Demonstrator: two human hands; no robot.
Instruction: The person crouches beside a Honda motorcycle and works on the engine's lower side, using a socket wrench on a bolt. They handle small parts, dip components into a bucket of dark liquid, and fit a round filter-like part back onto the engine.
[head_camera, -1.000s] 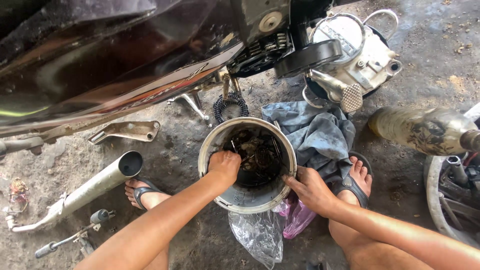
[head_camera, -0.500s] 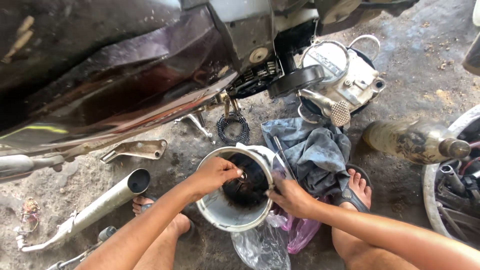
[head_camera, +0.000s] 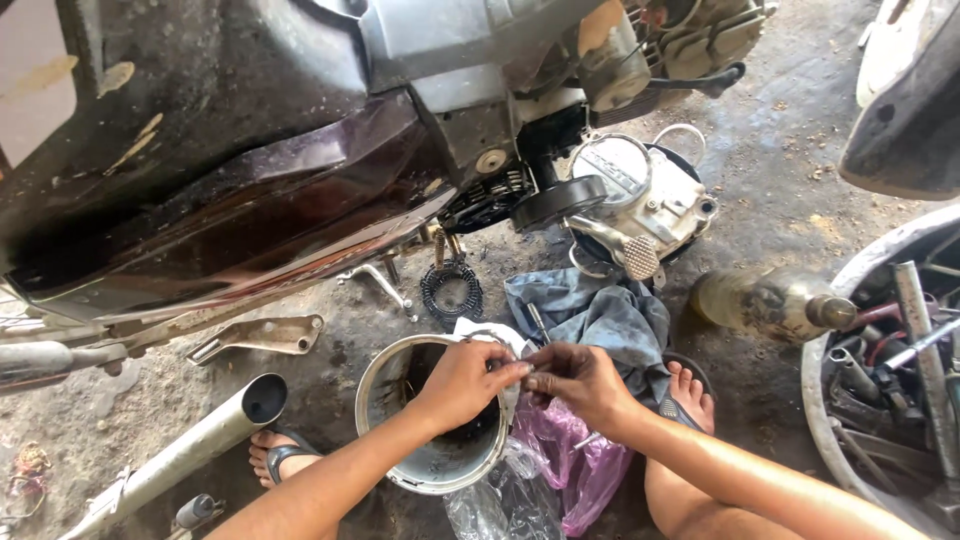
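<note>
Two hands (head_camera: 530, 378) over bowl (head_camera: 385, 375), rag (head_camera: 600, 315) beside

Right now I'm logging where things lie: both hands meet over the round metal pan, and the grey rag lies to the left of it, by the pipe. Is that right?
Not quite. In the head view the rag lies right of the pan, opposite the pipe. The left hand and right hand do meet over the pan.

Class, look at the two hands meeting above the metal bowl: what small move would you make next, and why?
Probably bring the left hand and right hand down closer to the metal bowl. Their fingertips pinch something too small to identify, right over the rim, beside the grey rag and dirt floor, where it could drop.
</note>
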